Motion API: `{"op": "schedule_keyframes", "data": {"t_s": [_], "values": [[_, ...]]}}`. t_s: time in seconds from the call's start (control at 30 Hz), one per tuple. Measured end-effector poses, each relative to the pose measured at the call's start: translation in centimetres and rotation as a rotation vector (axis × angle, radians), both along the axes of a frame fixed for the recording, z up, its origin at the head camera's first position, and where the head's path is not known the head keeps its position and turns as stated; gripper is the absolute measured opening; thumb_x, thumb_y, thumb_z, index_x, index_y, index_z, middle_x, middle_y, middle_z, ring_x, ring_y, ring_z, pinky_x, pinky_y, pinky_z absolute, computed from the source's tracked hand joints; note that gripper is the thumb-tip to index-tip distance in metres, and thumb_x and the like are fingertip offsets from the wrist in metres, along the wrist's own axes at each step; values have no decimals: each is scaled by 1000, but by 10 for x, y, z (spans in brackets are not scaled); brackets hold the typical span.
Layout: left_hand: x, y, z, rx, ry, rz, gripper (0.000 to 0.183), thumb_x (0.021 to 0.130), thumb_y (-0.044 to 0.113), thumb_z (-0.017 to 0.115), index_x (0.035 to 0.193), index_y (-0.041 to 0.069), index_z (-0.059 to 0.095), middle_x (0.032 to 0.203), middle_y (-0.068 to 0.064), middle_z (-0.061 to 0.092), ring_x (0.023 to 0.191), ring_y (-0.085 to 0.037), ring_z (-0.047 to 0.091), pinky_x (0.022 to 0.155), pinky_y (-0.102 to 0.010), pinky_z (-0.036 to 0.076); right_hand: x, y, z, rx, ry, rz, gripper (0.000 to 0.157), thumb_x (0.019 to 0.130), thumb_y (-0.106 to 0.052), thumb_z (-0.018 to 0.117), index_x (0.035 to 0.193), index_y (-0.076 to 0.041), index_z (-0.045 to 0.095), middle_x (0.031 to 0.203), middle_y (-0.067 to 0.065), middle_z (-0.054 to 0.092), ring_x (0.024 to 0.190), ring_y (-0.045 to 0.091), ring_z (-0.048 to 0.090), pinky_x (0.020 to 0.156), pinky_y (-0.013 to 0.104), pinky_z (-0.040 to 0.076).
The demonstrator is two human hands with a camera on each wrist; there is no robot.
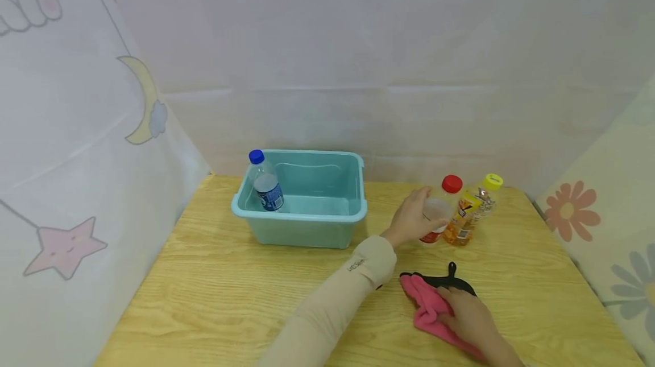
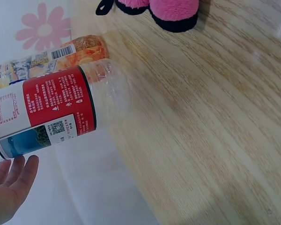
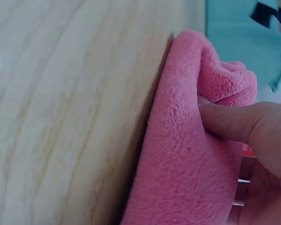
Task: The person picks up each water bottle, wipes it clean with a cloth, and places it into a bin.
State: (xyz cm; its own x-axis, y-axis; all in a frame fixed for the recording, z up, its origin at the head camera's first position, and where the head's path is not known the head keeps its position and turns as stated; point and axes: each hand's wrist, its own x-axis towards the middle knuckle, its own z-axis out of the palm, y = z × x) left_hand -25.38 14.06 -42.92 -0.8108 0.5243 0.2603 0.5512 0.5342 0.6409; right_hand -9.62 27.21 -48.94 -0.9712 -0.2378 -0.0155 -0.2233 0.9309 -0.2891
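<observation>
I see the blue tub (image 1: 302, 218) toward the back edge of the desk (image 1: 215, 299), holding a blue-capped bottle (image 1: 268, 186). Right of it, my left hand (image 1: 407, 217) cups the red-capped bottle (image 1: 437, 210) nearer the back-right corner; I can't tell how firmly. I'd squeeze lightly, since the thin wall looks easy to dent, and keep clear of the orange bottle (image 1: 459, 226) just beside it. Toward the front edge, my right hand (image 1: 465, 318) pinches the pink cloth (image 1: 428, 301); I'd hold it steady, away from the bottles.
</observation>
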Motion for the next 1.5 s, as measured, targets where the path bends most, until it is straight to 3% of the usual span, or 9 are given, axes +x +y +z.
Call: {"op": "schedule_keyframes", "data": {"t_s": [0.17, 0.33, 0.53, 0.73, 1.03, 1.17, 1.27, 1.43, 1.5], "values": [[5, -4, 0, 42, 1, 6, 75, 82, 48, 61, 141, 13, 30, 136, 0, 42, 123, -13, 40, 98, -27, 38, -1, 9, -1, -152, -31, -69, 34, 70, -20, 77, 100, -10, 64, 85, 0, 64, 71, 13, 55, 59, 31, 44], [9, -8, -4, 74, -14, 12, 74, 82, 46, 62, 141, 13, 30, 134, 0, 43, 124, -14, 39, 99, -29, 37, 0, 18, 0, -267, -94, -128, 40, 71, -29, 76, 104, -10, 63, 87, 3, 64, 68, 10, 51, 56, 26, 40], [15, -13, -6, 79, -27, 6, 75, 81, 48, 62, 140, 13, 31, 133, 1, 44, 126, -15, 36, 100, -31, 36, 3, 30, -2, -436, -101, -162, 42, 74, -25, 75, 109, -6, 61, 96, 8, 64, 73, 4, 52, 58, 22, 43], [21, -18, -6, 50, 0, -4, 73, 80, 46, 65, 139, 15, 34, 132, 2, 45, 122, -11, 40, 98, -28, 37, 9, 38, -2, -516, -103, -206, 43, 74, -21, 75, 111, -3, 61, 104, 12, 63, 82, -1, 53, 64, 22, 48], [28, -26, -5, 144, -44, 0, 73, 79, 43, 68, 138, 15, 36, 128, 0, 47, 111, -9, 48, 85, -19, 44, 19, 55, 3, -602, -132, -291, 49, 81, -17, 69, 119, 10, 52, 112, 22, 58, 85, -6, 52, 66, 21, 50], [32, -29, -3, 123, -64, -4, 74, 78, 45, 67, 138, 17, 34, 125, 1, 48, 108, -10, 50, 84, -20, 45, 21, 60, 4, -651, -72, -321, 48, 85, -16, 65, 119, 13, 50, 102, -6, 61, 81, -5, 54, 63, 21, 50], [34, -31, -2, 115, -59, -11, 74, 78, 45, 68, 138, 19, 34, 123, 2, 49, 106, -10, 51, 83, -20, 45, 22, 63, 5, -681, -24, -334, 46, 86, -14, 64, 119, 15, 49, 94, -26, 53, 79, -4, 54, 62, 20, 50], [36, -35, -2, 121, -59, -8, 74, 77, 46, 69, 138, 19, 35, 123, 3, 49, 105, -8, 50, 83, -22, 45, 21, 64, 6, -691, 25, -370, 44, 86, -12, 63, 120, 13, 49, 88, -29, 52, 75, -4, 53, 60, 18, 48], [38, -37, -3, 129, -72, -3, 75, 77, 46, 69, 138, 19, 36, 125, 3, 49, 105, -8, 49, 83, -23, 46, 21, 64, 6, -716, 41, -380, 36, 87, -11, 62, 119, 3, 53, 86, -28, 53, 75, -3, 53, 59, 18, 48]]}}
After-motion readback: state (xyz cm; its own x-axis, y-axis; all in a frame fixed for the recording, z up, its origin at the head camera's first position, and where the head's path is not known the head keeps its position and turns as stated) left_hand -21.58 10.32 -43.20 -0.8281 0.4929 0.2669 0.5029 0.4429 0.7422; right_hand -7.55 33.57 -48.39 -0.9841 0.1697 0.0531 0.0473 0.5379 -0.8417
